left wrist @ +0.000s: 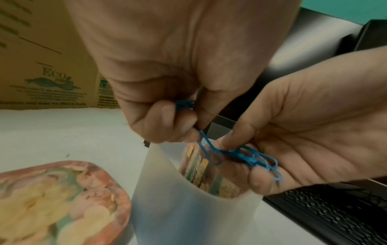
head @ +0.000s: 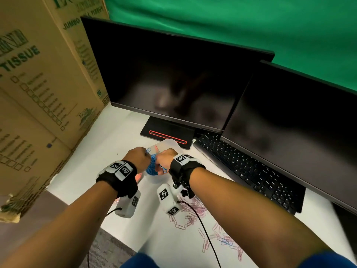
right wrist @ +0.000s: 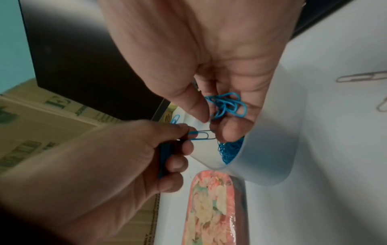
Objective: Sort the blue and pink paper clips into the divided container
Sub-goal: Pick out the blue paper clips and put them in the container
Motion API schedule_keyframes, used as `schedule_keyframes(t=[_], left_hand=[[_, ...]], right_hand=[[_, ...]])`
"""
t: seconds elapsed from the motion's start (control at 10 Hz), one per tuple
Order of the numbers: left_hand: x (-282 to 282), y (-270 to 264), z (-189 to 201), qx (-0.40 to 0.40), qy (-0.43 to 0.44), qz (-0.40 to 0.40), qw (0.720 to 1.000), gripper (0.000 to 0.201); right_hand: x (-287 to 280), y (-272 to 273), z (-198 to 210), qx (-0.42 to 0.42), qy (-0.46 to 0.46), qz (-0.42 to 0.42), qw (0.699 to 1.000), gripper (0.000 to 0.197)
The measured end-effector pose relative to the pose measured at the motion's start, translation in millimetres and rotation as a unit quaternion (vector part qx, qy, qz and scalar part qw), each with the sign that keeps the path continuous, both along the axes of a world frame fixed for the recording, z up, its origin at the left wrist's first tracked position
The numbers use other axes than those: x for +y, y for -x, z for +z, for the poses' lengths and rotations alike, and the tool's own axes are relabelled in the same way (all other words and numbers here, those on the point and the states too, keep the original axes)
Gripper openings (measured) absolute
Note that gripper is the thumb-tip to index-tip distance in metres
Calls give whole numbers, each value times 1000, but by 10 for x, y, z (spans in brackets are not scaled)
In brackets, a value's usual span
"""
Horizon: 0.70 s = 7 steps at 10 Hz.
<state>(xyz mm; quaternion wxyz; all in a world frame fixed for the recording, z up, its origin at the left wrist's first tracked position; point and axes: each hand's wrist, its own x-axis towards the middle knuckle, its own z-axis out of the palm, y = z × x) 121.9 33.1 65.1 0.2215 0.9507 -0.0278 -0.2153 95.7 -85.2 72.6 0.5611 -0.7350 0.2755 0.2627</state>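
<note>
White desk surface carries everything, and nearest the person's body lies the loose scatter of pink paper clips, with a few blue ones mixed in toward the right front, still unsorted. Just past it both hands meet over the translucent divided container: the right hand cups a tangled bunch of blue paper clips in its curled fingers, thumb pressing on the bunch, while the left hand pinches one blue clip between thumb and forefinger, its other fingers curled around more blue clips. That single clip looks hooked into the bunch, so the step in hand seems to be working it free above the blue compartment, where a heap of blue clips already sits. To do it well, I would keep both hands directly over that compartment, so anything that slips lands in the right place, and slide the clip out along its loop rather than tugging, which could spill the whole bunch. Beside the container lies a floral-patterned lid, close to its left wall. Farther back stand a keyboard, two dark monitors, cardboard boxes and a green backdrop. The hands hide most of the container in the head view, so I cannot make out the divider or what the other compartment holds; whether the clips are truly interlinked is also too fine to tell.
</note>
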Motion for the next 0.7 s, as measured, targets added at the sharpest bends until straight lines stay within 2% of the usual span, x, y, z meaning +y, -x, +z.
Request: schedule_keyframes(t=[0.2,0.3,0.4,0.5,0.6,0.7], left_hand=[[-62,-124,47,-10,-45,-21,999,24],[-83,-153,28,-3,-56,-26,998,23],[-111,-166,0,2,-62,-33,998,22],[-138,-170,-29,6,-77,-51,996,25],[-178,-169,-38,3,-98,-74,992,28],[-226,-170,-56,3,-118,-92,989,27]], right_hand=[[-24,-141,-119,-49,40,68,996,39],[-85,-117,-130,-66,46,81,993,38],[-296,-60,-139,-80,12,48,996,36],[-573,73,-143,-83,-28,-23,996,33],[-873,319,-168,-64,-77,-94,991,20],[-1185,640,-223,-60,-48,-147,986,18]])
